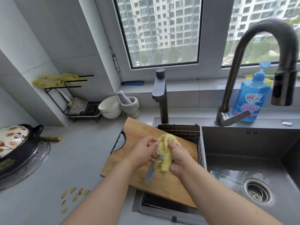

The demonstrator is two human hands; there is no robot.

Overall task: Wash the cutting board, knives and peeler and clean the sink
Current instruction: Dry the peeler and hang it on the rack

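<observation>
My left hand (142, 151) grips a peeler (151, 171) with a light blue handle, its metal head pointing up between my hands. Against that head my right hand (178, 155) holds a bunched yellow cloth (164, 159). Both hands hover over a wooden cutting board (138, 135) that lies tilted across the left end of the steel sink (243, 148), partly over a wire drain basket (180, 131). The sink's drain strainer (257, 191) sits at the lower right with bits of debris in it. No knives are visible.
A tall arched faucet (259, 51) and a short square tap (159, 95) stand behind the sink, beside a blue detergent bottle (253, 96). On the left counter are white bowls (110, 106), a mortar, a black rack, a floral-lidded pot (14, 142) and yellow peel scraps (73, 195).
</observation>
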